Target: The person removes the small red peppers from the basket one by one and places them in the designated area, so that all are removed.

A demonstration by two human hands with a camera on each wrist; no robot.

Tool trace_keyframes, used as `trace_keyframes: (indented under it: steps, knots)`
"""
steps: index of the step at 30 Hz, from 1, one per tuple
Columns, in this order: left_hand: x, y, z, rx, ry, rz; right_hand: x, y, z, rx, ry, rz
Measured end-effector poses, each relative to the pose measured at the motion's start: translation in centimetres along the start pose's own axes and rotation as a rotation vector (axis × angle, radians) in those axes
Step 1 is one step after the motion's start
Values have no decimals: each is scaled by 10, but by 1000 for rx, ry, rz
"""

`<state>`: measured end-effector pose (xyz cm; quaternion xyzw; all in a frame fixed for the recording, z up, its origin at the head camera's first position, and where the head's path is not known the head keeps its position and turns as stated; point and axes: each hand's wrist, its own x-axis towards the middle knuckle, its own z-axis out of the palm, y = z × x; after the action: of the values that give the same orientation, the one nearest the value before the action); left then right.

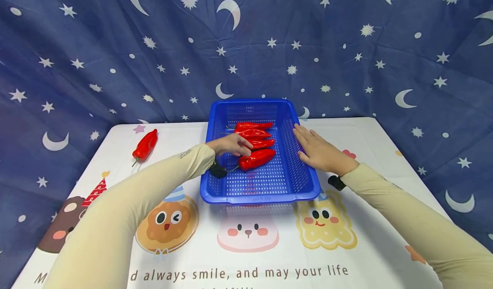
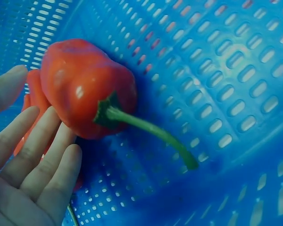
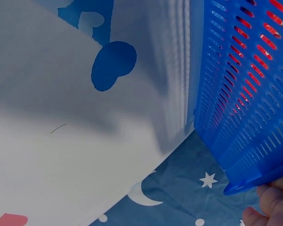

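A blue plastic basket [image 1: 259, 199] with slotted walls holds several red peppers lying side by side. My left hand [image 1: 233, 144] reaches inside it, over the left ends of the peppers. The nearest red pepper [image 1: 257, 159] lies just in front of that hand, its green stem pointing left. In the left wrist view, the fingers [image 2: 42, 160] are extended beside this pepper, thumb apart and not wrapped around it; whether they touch it I cannot tell. My right hand [image 1: 317, 150] rests on the basket's right rim with fingers straight.
Another red pepper [image 1: 145, 145] lies on the table's left side, outside the basket. Cartoon figures and lettering decorate the white tablecloth [image 1: 177, 261]. Behind the table hangs a dark blue curtain [image 1: 254, 75] with moons and stars.
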<state>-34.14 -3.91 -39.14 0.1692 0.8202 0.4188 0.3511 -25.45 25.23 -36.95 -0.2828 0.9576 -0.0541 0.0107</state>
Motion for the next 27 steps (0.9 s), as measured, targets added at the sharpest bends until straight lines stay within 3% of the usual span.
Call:
trace_keyframes:
  steps: [1,5,11,13,17,19,24,27]
  knots:
    - [-7,7,4,20,15,-29,0,0,0,0,-4,0]
    - [-9,9,7,32,-9,-56,0,0,0,2,-16,4]
    - [-8,8,9,70,-35,-50,1,0,1,12,-10,7]
    - [6,-5,6,89,-58,-11,1,1,2,13,-1,2]
    - [57,-49,-2,129,-79,44,1,2,3,9,3,-2]
    - [53,-46,0,151,-64,42,1,2,3,8,3,-1]
    - [-6,6,14,209,-32,-33,1,2,3,9,-9,7]
    - [-7,7,15,231,-36,-40,1,1,2,12,-13,10]
